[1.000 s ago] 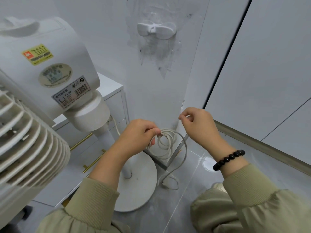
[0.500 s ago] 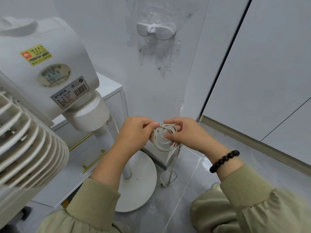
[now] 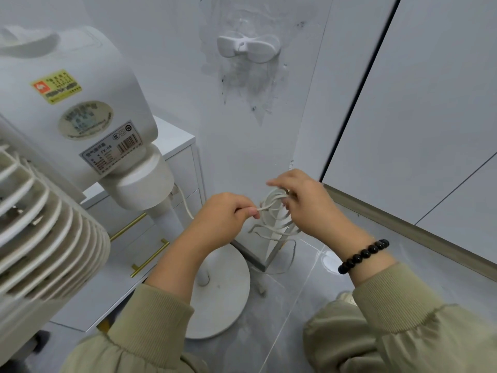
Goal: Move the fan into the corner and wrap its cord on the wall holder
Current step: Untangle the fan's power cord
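Observation:
The white standing fan (image 3: 67,125) fills the left side, its grille at the lower left and its round base (image 3: 223,292) on the floor by the wall corner. A white cord (image 3: 271,211) is gathered in several loops in front of me. My left hand (image 3: 220,219) pinches a strand of the cord between thumb and finger. My right hand (image 3: 304,203) grips the looped bundle from the right, fingers curled through it. Loose cord hangs below toward the floor. The white wall holder (image 3: 248,48) is fixed high on the wall, with nothing on it.
A white drawer cabinet with gold handles (image 3: 150,257) stands behind the fan. A protruding wall edge (image 3: 269,251) comes down between my hands and the base. White panel doors (image 3: 416,117) with a dark gap run along the right. The floor is grey tile.
My right hand first brought a length of cord over to the bundle, then shifted its grip around the loops. The bundle has grown and now sits a little more to the right.

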`<control>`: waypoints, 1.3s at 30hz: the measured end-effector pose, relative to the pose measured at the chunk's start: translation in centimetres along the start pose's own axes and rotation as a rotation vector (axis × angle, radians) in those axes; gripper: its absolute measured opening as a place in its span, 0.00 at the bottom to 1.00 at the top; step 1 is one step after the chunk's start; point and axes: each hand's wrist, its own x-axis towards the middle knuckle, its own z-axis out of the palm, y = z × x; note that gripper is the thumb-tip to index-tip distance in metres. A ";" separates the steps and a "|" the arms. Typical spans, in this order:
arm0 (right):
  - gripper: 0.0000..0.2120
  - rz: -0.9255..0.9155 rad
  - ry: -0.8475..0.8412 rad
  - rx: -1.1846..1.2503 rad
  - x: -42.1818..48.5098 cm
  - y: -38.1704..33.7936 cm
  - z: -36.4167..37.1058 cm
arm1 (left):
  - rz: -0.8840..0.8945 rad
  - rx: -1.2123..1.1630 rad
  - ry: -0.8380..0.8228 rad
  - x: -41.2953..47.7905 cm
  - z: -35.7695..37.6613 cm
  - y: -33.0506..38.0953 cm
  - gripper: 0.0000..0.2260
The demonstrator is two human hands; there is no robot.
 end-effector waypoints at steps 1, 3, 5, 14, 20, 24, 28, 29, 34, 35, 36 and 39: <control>0.14 0.075 0.091 0.045 0.1 0.0 0.0 | -0.013 -0.031 -0.007 0.1 -0.1 -0.1 0.10; 0.07 0.233 0.193 0.105 0.3 0.2 -0.3 | -0.023 -0.132 -0.003 0.1 -0.2 -0.2 0.12; 0.12 0.355 0.154 0.211 0.4 0.5 -0.4 | -0.014 -0.245 0.048 0.0 -0.2 -0.3 0.14; 0.13 0.311 -0.100 0.479 0.4 0.4 -1.4 | 0.029 -0.315 0.100 -0.3 -0.5 -0.2 0.14; 0.11 0.342 -0.204 0.261 0.5 1.2 -2.2 | -0.013 -0.316 0.141 -0.1 -0.2 -0.3 0.13; 0.10 0.405 0.062 -0.228 0.5 1.9 -1.8 | -0.008 -0.416 0.085 -0.2 -0.5 0.1 0.13; 0.12 0.387 0.197 -0.255 0.3 1.7 -1.5 | 0.009 -0.558 0.012 -0.2 -0.7 -0.1 0.14; 0.11 0.358 0.204 -0.295 0.3 1.7 -1.3 | 0.019 -0.583 -0.001 -0.3 -0.7 -0.1 0.14; 0.12 0.243 0.294 -0.056 0.3 2.1 -0.4 | 0.042 -0.609 -0.042 -0.5 -0.8 -0.2 0.14; 0.13 0.227 0.296 0.045 0.3 1.8 -0.4 | 0.034 -0.602 -0.039 -0.4 -0.8 -0.3 0.14; 0.15 0.208 0.275 0.130 0.2 1.4 -0.5 | 0.027 -0.595 -0.034 -0.4 -0.8 -0.4 0.14; 0.19 0.169 0.092 0.371 0.0 -0.2 -0.7 | 0.011 -0.569 -0.011 -0.5 -0.8 -0.4 0.14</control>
